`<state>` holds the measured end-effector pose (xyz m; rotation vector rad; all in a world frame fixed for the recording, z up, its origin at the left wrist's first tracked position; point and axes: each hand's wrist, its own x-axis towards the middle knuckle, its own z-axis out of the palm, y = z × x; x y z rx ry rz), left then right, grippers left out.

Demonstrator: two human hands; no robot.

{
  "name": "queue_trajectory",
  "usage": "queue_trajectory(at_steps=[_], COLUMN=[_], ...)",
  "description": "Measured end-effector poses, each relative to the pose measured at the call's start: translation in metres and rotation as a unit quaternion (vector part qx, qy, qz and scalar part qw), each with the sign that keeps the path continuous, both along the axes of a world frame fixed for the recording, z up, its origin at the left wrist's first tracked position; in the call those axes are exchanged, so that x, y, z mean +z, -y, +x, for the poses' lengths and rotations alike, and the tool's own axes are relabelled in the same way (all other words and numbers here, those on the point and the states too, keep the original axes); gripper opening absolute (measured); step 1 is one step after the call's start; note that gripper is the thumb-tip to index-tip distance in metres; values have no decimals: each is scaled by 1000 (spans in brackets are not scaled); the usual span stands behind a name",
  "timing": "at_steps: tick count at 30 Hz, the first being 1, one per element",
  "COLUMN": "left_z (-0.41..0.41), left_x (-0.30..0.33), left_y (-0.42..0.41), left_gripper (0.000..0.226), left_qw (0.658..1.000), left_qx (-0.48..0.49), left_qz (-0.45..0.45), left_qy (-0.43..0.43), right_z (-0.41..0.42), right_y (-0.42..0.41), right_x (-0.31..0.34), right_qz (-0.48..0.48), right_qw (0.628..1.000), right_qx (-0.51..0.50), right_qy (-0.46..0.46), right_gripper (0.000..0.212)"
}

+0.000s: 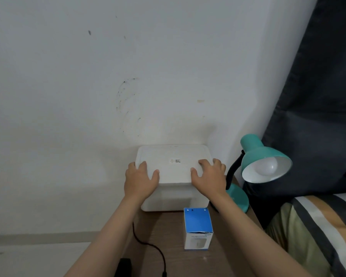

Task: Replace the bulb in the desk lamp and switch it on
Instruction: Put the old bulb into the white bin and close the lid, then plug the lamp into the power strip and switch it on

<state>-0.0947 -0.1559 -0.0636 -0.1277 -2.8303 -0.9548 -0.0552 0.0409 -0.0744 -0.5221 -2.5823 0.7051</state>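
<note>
A teal desk lamp (256, 154) stands at the right edge of the brown table (160, 236), with a white bulb (267, 166) in its shade and the light off. A white lidded box (173, 170) sits against the wall. My left hand (141, 179) grips the lid's front left corner and my right hand (209, 176) grips its front right corner, thumbs on top. A blue and white bulb carton (198, 228) stands upright in front of the box, between my forearms.
A black cable (148, 244) runs across the table to a black plug (124, 266) at the front. A bed with a striped cover (316, 232) and a dark curtain (318, 96) are on the right. The white wall (108, 76) is directly behind.
</note>
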Motion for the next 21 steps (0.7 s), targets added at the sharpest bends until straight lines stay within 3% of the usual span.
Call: queue_trajectory(at_steps=[12,15,19,21], left_z=[-6,-8,-5,9], left_x=[-17,-13,-3,-3], left_y=[1,3,9,13], left_gripper=[59,61,70,74], left_qw=[997,994,982,987], left_qx=[-22,-34,-61,-80], left_qz=[-66,-97,-156,-121], left_qy=[15,39,84,70], right_z=[0,2,6,19], right_y=[0,0,8,20], right_x=[-14,-9,9,11], right_qz=[35,42,95,106], right_qw=[999,999,988,991], right_qx=[3,7,-1,31], right_qy=[-29,2,122,79], right_gripper=[45,44,45,46])
